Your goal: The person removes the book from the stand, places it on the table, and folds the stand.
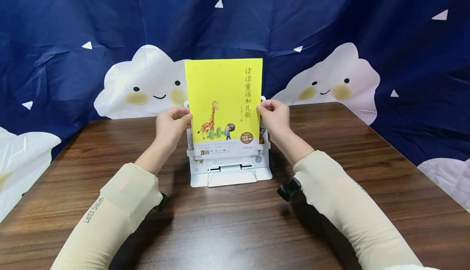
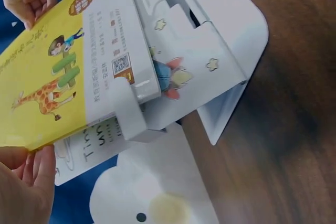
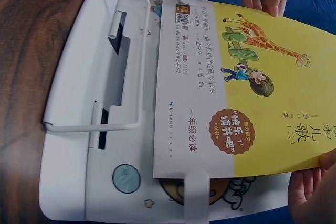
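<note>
Head view, 2 hands (image 1: 170, 127) (image 1: 274, 118) pinching 1 yellow book (image 1: 220, 94), 1 white stand (image 1: 199, 180)

Hands (image 1: 170, 126), two; sleeves (image 1: 117, 204), two. Between the hands: yellow book (image 1: 224, 88), one; bookstand (image 1: 198, 179), one. Below the hands: clips (image 1: 192, 153), two; desk (image 1: 227, 229), one. Beyond the hands: smiling clouds (image 1: 150, 80), two.

Far side: I see a creased navy cloth (image 1: 235, 21) with smiling white clouds (image 1: 147, 72) and small triangles (image 1: 219, 3). Nearer: dark wood-grain table (image 1: 220, 225), light glinting off its near middle.
</note>
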Action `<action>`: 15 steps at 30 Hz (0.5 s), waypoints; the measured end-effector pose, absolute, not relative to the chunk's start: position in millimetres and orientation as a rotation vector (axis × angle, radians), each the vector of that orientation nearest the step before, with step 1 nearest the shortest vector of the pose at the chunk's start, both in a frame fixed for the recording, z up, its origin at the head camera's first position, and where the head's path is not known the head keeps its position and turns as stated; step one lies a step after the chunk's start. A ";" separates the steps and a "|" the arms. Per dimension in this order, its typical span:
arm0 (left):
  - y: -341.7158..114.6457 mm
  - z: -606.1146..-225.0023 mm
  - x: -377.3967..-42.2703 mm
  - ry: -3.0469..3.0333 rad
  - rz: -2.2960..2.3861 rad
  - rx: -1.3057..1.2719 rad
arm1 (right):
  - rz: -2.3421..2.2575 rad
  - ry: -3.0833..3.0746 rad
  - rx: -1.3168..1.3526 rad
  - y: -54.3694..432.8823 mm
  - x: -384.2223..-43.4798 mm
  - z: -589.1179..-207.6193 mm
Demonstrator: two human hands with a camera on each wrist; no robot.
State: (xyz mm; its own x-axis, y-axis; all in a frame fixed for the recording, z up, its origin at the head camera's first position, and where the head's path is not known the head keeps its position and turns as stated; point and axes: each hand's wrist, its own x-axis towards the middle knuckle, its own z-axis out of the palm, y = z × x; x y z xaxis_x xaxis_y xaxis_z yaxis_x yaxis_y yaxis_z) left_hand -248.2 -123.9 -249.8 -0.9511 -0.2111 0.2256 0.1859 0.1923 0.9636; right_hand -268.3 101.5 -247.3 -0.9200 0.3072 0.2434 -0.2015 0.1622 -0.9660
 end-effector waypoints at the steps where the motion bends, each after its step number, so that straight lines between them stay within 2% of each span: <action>1: -123.4 -248.1 -248.2 -2.153 -1.822 0.018 | 1.816 -2.053 -0.094 101.6 -268.1 -245.9; 15: -119.4 -227.6 -246.1 -2.069 -1.889 -0.015 | 1.792 -2.008 -0.032 106.9 -269.6 -226.2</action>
